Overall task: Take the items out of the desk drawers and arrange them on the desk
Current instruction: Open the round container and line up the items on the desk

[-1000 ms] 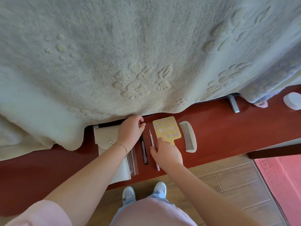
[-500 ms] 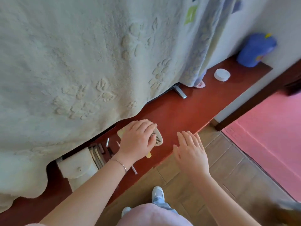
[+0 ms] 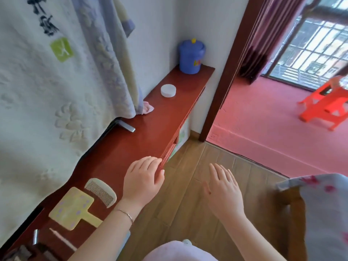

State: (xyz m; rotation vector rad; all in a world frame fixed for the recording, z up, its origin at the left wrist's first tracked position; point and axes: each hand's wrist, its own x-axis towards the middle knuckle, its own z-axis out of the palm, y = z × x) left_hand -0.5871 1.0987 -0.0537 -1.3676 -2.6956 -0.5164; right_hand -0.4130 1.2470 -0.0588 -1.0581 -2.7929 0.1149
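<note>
Hands are empty: left hand (image 3: 142,180) rests loose-fingered on the table (image 3: 131,140) front edge, right hand (image 3: 224,191) spread over the floor. Comb (image 3: 101,191) and yellow mirror (image 3: 72,208) already lie out. Next up, probably a drawer further right, needing a pull.

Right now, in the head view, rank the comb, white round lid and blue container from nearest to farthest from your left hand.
From the left hand at the desk's front edge:
1. Comb, just beside it on the near desk.
2. White round lid, farther along the desk.
3. Blue container, at the far end by the wall.
</note>
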